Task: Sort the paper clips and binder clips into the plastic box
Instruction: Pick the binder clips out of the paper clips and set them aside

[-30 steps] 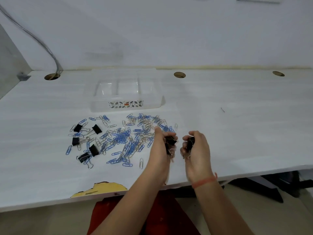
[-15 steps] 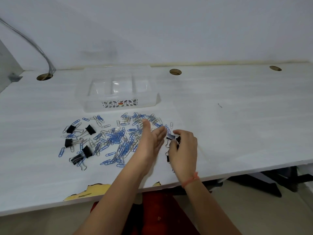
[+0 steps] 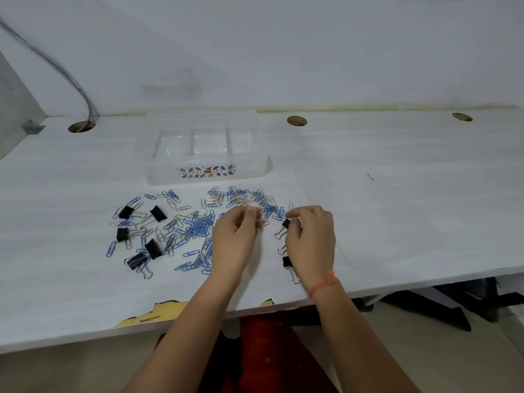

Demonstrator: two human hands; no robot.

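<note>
We have our right hand (image 3: 310,239) at centre frame, its grip pinching a black binder clip (image 3: 286,223) with the wire handles trailing toward lower left; another binder clip (image 3: 287,261) lies under that wrist. Our left hand (image 3: 234,239) is just beside it, fingertips (image 3: 251,212) pressed together over the paper clips (image 3: 198,225), though what they hold we cannot tell. The plastic box (image 3: 204,150) sits above and left of both hands on the counter (image 3: 397,194), nearer the left, so the carry runs up-frame. Its three compartments look empty; more binder clips (image 3: 141,231) lie at left.
</note>
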